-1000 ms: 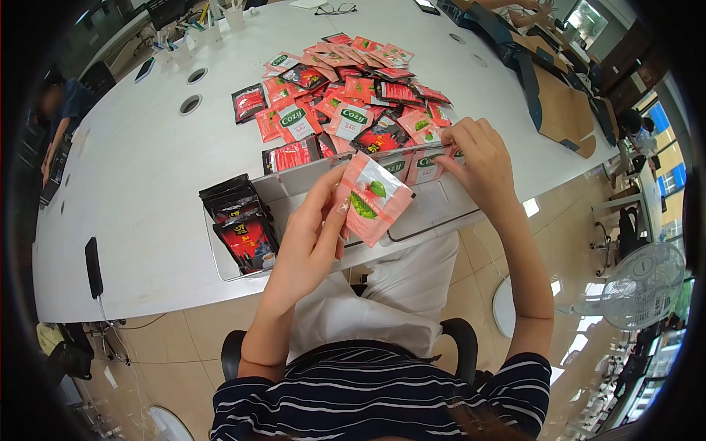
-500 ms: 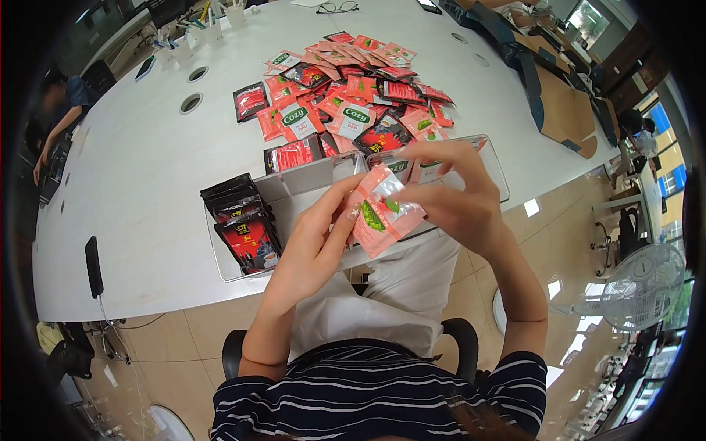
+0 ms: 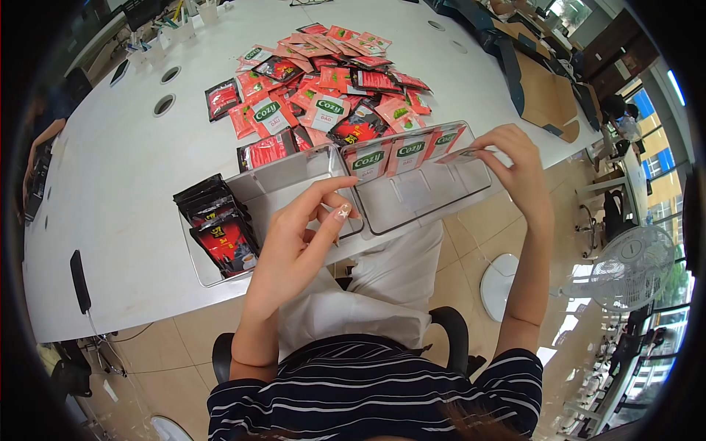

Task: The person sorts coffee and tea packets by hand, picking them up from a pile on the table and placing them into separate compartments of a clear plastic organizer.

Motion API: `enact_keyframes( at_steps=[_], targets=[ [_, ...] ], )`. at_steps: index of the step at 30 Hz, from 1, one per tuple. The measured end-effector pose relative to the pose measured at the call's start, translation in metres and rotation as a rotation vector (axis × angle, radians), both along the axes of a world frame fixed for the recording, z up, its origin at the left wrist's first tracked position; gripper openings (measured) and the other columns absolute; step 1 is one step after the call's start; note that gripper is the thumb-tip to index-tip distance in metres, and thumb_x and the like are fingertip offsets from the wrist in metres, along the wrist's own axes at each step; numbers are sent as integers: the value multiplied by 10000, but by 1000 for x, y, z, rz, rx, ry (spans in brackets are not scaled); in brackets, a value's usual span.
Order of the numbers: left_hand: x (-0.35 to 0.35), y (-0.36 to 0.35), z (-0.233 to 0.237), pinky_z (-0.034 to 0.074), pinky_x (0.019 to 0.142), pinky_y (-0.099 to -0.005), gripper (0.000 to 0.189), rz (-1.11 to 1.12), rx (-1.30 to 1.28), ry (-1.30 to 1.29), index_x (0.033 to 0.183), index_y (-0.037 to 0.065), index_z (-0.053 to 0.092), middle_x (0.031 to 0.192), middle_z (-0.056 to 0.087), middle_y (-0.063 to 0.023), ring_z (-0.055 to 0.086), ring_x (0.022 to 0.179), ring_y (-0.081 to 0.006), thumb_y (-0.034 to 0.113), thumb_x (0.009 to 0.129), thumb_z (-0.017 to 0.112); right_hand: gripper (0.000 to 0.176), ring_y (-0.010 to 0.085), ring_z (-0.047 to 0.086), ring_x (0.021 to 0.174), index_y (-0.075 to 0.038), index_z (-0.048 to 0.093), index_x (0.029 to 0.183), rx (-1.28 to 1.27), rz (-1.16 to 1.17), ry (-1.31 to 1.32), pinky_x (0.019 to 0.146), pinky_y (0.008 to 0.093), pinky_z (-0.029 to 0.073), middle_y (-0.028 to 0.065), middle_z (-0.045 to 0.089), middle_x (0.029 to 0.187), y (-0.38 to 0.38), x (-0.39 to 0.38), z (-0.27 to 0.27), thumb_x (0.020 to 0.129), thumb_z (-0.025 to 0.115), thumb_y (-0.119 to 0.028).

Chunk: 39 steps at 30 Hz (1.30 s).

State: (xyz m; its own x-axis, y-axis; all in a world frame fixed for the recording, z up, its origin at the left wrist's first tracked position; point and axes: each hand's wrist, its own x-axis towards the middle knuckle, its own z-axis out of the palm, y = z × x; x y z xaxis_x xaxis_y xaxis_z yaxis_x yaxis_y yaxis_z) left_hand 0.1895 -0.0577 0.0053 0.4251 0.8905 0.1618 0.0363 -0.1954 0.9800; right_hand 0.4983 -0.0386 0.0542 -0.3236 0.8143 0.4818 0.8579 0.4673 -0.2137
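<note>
My right hand [image 3: 518, 173] pinches a pink sachet [image 3: 457, 155] by its edge, tilted nearly edge-on above the right clear tray [image 3: 421, 220]. Several Cozy sachets [image 3: 409, 156] stand side by side along that tray's far wall, green labels facing me. My left hand [image 3: 298, 246] hovers over the left clear tray [image 3: 294, 181], thumb and index finger apart, holding nothing. Black and red coffee sachets [image 3: 224, 239] stand in a stack at the left end of the left tray.
Beyond the trays, mixed pink and black-red sachets [image 3: 323, 110] lie heaped on the white table [image 3: 110, 220]. An opened cardboard box [image 3: 540, 95] sits at the right edge. A dark phone-like object [image 3: 79, 279] with a cable lies at left. A fan [image 3: 632, 268] stands right.
The pink sachet has left my left hand and moved right, now in my right hand over the right tray. The left hand's fingers have come apart. The view has shifted slightly.
</note>
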Motion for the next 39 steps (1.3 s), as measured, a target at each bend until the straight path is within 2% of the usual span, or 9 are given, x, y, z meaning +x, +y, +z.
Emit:
enact_keyframes(
  at_steps=[4,10,16,19,25,28,31,37,39],
  targets=[
    [1,0,1,402,505,-189,313,16,-14,-13,1201,9,523,850,615,-42,475,668,-53,70,895,490,157,242,526,778,-53,609,844,76,44,-161,715,348,414,43,582,811,14,-2,-21,705,681,-64],
    [0,-1,1,370,494,-176,303,8,-19,9,1203,19,517,853,616,-43,463,637,-45,103,916,467,178,225,533,780,-65,618,863,129,-80,2,706,333,426,45,583,847,13,-16,-25,710,695,-115],
    [1,1,-1,347,477,-165,300,-6,0,9,1203,27,517,856,616,-48,456,621,-44,127,928,452,250,236,551,833,-74,653,928,-459,113,57,752,342,435,56,601,904,2,-15,-36,804,651,-290],
    [1,0,0,347,478,-167,300,-6,-5,4,1201,26,519,856,615,-49,457,623,-45,127,927,453,233,239,560,904,-67,656,978,-414,115,25,801,327,434,70,626,977,7,-17,-39,800,662,-217],
    [0,-1,2,368,510,-182,297,-5,-24,1,1193,21,525,830,602,-45,464,632,-50,112,920,452,262,250,564,903,-87,659,992,-419,109,63,820,323,432,72,629,958,12,-21,-39,826,631,-288],
    [0,1,-2,394,546,-196,298,-15,15,-11,1192,12,525,814,593,-47,476,650,-60,93,916,447,241,234,588,873,-67,655,1004,-435,115,242,821,309,433,85,649,924,8,-15,-31,836,621,-237],
    [-2,1,4,419,582,-211,300,-37,-7,22,1190,-5,522,810,588,-52,502,692,-74,67,909,445,280,204,602,857,-24,653,991,-192,33,441,818,301,432,96,666,912,1,9,-33,905,531,-261],
    [-1,-2,5,442,580,-209,284,-2,45,30,1158,-11,550,823,596,-57,528,698,-81,38,889,474,629,182,571,978,44,594,1097,-11,-265,1285,848,297,430,138,617,1109,30,48,-96,997,177,-417],
    [-2,-5,7,455,576,-206,278,28,67,19,1145,-11,563,838,599,-62,545,705,-86,35,879,495,632,182,546,1012,46,564,1146,-43,-332,1319,878,300,414,139,602,1143,37,49,-113,992,172,-426]
  ],
)
